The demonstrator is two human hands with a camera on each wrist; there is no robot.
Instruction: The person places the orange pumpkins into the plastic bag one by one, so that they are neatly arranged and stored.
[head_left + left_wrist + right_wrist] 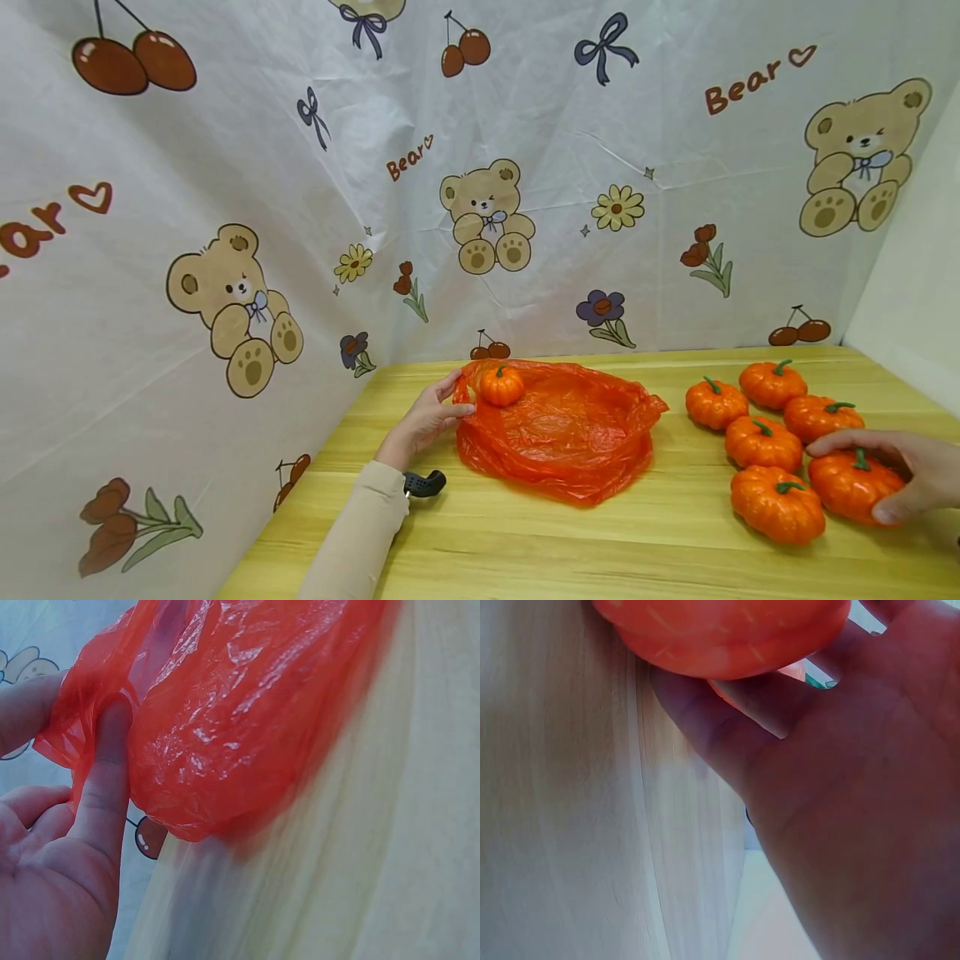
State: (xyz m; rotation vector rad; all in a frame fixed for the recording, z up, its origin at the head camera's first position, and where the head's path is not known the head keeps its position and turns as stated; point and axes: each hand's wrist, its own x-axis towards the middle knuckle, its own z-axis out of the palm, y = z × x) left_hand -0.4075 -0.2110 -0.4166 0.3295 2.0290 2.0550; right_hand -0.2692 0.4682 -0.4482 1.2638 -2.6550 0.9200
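Note:
A red plastic bag lies spread on the table with its mouth facing up. Inside it, near the left rim, sits one small orange pumpkin. My left hand pinches the bag's left edge; in the left wrist view the thumb and fingers hold the thin red film. At the right, my right hand grips another orange pumpkin with a green stem, thumb on the near side and fingers on the far side. The right wrist view shows the held pumpkin's underside close to the tabletop.
Several more orange pumpkins, such as the front one and the back one, stand grouped beside my right hand. A white cloth with printed bears hangs behind and left of the wooden table. A white wall borders the right.

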